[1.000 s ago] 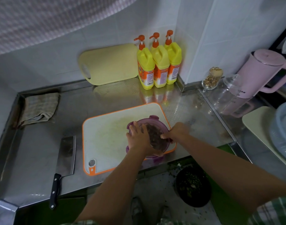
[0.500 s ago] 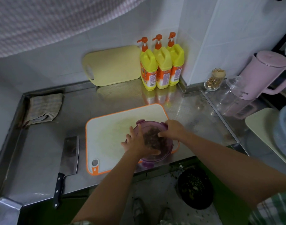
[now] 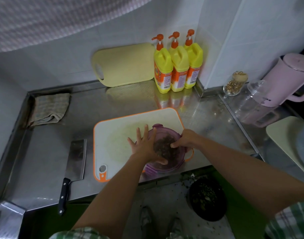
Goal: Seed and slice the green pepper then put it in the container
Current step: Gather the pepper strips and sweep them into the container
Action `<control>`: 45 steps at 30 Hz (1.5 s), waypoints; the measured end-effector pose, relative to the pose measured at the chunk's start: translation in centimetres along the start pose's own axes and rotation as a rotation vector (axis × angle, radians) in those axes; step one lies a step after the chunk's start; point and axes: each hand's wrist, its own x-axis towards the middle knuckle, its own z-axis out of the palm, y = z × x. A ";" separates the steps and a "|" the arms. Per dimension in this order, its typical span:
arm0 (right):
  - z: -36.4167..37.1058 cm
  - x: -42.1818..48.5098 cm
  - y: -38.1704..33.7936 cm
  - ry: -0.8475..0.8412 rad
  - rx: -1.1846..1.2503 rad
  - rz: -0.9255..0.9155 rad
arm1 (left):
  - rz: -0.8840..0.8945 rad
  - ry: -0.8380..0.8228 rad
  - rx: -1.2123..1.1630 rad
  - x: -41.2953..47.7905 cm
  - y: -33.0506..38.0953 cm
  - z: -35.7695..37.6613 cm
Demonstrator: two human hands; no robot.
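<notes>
Purple plastic container [image 3: 166,130] sits at the near right corner of the white cutting board [image 3: 116,133]. The chopped pepper [image 3: 165,147] shows dark through what I judge to be its lid. My left hand [image 3: 144,145] lies flat on top, fingers straight and spread, pressing down to seat it. My right hand [image 3: 185,138] curls round the right rim, thumb on top, steadying it, probably for a latch. The cleaver [image 3: 77,156] lies beside the board's left edge. Task judged near complete.

bottle labels [image 3: 165,78] too blurred to read
</notes>
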 end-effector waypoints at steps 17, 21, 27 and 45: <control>-0.8 0.9 -0.5 0.092 -0.307 -0.321 | -0.152 -0.044 -0.417 0.8 0.8 1.1; -0.9 0.9 -1.5 0.080 -0.364 -0.262 | -0.170 -0.055 -0.423 1.2 0.7 1.1; -0.7 0.5 -1.2 0.068 -0.323 -0.243 | -0.182 -0.030 -0.386 1.2 0.7 0.7; 0.1 -2.1 2.8 0.082 -0.214 0.030 | -0.237 0.140 -0.574 -0.5 2.4 1.1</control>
